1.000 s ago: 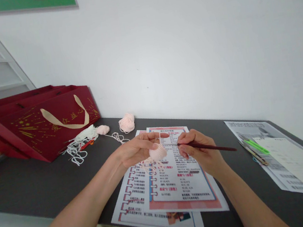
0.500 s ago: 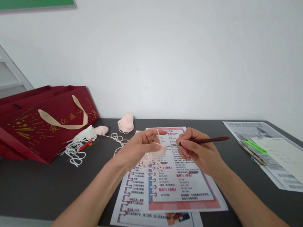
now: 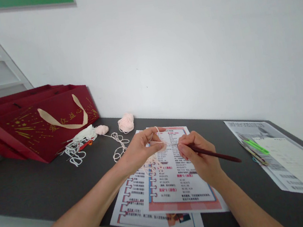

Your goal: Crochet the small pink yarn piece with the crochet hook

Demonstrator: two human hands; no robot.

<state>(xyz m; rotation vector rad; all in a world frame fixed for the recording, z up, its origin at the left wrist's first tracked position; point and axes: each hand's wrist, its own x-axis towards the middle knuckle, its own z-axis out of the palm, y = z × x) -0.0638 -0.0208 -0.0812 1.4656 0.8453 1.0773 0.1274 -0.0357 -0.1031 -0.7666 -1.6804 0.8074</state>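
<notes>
We are pinching a small pink crochet piece [image 3: 161, 148] in the fingers of our left hand [image 3: 138, 151], just above the pattern sheets [image 3: 180, 190] that are overhanging the near edge of the dark surface [image 3: 36, 183]. Our right hand [image 3: 199, 155] is gripping a crochet hook [image 3: 217, 153], fingers closed round it, tip pointing left at the piece; we cannot tell whether they are touching. Far left, a red gift bag [image 3: 41, 122] is lying beside white yarn [image 3: 78, 145] and a pink yarn ball [image 3: 126, 123]. Bare surface is lying open right of our hands, up to the papers [image 3: 292, 164] and green snips [image 3: 254, 146] along the right edge.
</notes>
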